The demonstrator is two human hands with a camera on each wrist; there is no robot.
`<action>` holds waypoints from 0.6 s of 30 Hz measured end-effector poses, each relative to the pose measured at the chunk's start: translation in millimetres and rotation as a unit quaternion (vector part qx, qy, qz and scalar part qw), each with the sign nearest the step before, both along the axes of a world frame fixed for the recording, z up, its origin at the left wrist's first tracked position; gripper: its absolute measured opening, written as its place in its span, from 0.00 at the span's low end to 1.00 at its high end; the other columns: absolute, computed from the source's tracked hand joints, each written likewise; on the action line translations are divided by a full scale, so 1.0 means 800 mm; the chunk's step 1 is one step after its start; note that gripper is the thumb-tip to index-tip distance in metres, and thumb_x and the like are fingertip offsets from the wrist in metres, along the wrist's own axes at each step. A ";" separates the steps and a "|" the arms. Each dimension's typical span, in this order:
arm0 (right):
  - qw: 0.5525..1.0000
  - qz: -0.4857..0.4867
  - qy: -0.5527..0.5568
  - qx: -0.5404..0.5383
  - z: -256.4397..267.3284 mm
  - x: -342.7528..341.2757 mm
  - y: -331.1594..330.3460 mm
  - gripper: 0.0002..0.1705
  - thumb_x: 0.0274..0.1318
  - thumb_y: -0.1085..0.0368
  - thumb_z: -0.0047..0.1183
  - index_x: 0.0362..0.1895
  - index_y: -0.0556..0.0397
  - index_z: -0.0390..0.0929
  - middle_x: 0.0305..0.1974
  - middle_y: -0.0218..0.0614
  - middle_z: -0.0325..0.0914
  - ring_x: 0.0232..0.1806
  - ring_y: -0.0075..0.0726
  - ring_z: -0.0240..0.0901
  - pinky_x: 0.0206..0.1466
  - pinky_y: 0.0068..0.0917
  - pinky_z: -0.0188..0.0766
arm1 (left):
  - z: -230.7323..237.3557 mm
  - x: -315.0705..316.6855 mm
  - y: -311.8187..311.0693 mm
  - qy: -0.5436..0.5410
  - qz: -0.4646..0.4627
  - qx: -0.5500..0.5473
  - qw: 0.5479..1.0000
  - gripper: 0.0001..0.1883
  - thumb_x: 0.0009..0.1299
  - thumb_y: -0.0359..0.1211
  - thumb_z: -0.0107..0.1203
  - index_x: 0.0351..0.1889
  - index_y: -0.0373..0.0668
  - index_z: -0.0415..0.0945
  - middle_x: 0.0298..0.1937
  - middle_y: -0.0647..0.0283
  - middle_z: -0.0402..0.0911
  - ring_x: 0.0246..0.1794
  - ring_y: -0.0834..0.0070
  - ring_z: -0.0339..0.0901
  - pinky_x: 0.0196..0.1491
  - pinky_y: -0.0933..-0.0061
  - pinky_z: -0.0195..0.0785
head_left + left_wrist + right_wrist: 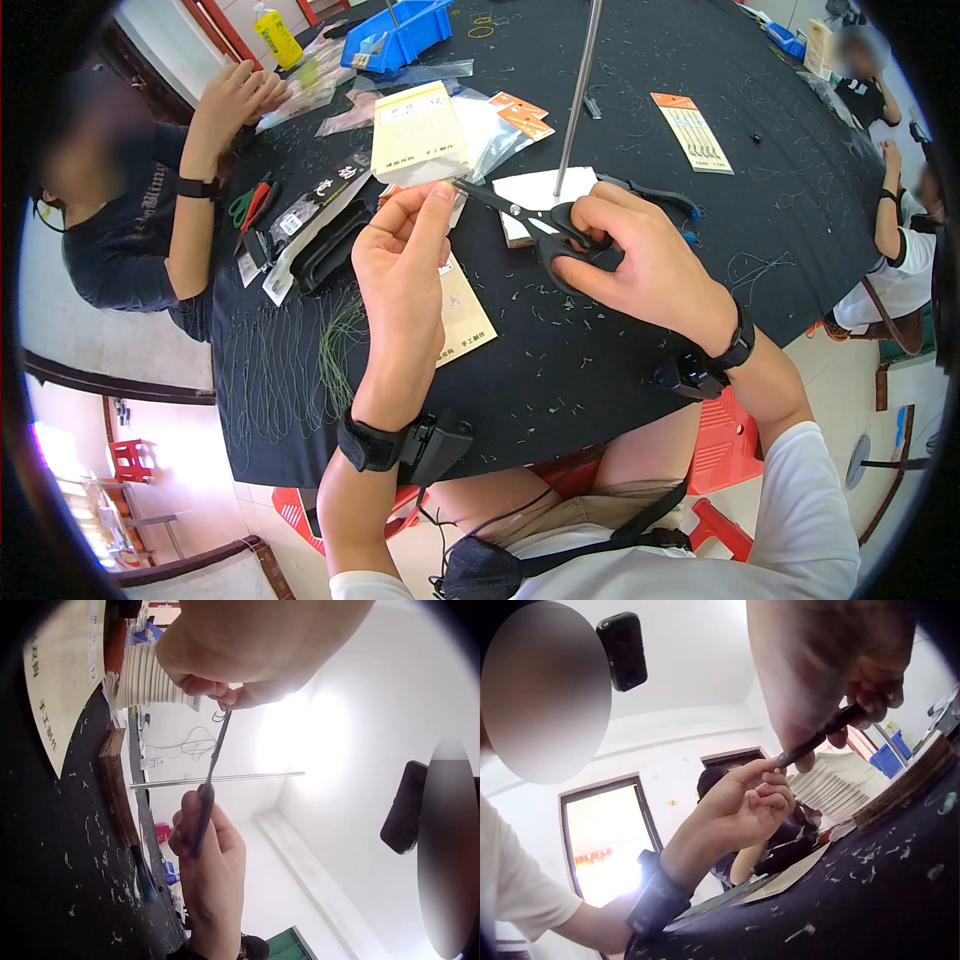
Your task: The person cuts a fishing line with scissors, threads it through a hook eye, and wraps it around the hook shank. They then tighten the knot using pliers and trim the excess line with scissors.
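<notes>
My right hand (655,255) grips black-handled scissors (515,210), fingers and thumb in the loops. Their blades point left, with the tips right at the fingertips of my left hand (400,255). That hand pinches a small fishing hook between thumb and index finger. In the left wrist view the hook (218,717) shows beside the blade tip, its bends below the fingertips. Most of its shank is hidden by the fingers. Just beyond the left hand stands a stack of cream cards (420,130). A loose cream card (465,315) lies below the hands.
A metal rod (580,90) rises from a white-topped wooden block (520,187). Pliers (665,197) lie right of it. Green line (340,345) hangs at the table's left edge. A carded hook pack (692,133) and blue bin (400,38) lie farther off; another person (130,200) sits left.
</notes>
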State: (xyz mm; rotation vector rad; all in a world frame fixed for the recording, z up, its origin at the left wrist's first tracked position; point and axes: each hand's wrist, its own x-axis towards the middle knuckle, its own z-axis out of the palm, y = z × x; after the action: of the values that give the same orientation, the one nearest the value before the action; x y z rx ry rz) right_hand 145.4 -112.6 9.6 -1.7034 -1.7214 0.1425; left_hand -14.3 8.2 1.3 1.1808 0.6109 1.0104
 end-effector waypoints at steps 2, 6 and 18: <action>1.000 0.004 -0.006 0.001 0.000 0.000 0.000 0.15 0.42 0.62 0.60 0.28 0.59 0.70 0.26 0.41 0.66 0.25 0.43 0.67 0.28 0.33 0.64 | 0.000 0.000 0.000 0.004 0.004 -0.001 1.000 0.09 0.66 0.30 0.54 0.39 0.34 0.75 0.25 0.73 0.70 0.23 0.90 0.58 0.25 0.88 0.50; 1.000 0.009 -0.016 -0.004 0.000 0.002 0.000 0.15 0.43 0.62 0.60 0.28 0.59 0.70 0.26 0.41 0.66 0.25 0.43 0.67 0.29 0.33 0.64 | -0.001 0.001 0.000 0.007 0.008 0.000 1.000 0.09 0.66 0.30 0.54 0.39 0.34 0.74 0.25 0.73 0.70 0.22 0.90 0.58 0.25 0.88 0.49; 1.000 0.017 -0.023 -0.013 -0.002 0.003 -0.001 0.14 0.45 0.61 0.58 0.28 0.60 0.71 0.26 0.42 0.66 0.25 0.45 0.67 0.29 0.34 0.65 | -0.002 0.004 -0.001 0.021 0.020 0.001 1.000 0.09 0.66 0.30 0.54 0.40 0.33 0.75 0.27 0.70 0.73 0.21 0.90 0.56 0.24 0.89 0.48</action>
State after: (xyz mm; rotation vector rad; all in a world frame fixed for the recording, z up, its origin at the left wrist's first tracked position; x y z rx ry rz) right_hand 148.1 -113.3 8.2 -1.7084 -1.7895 0.1421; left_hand -11.5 7.6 -0.4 1.1968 0.6689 1.0225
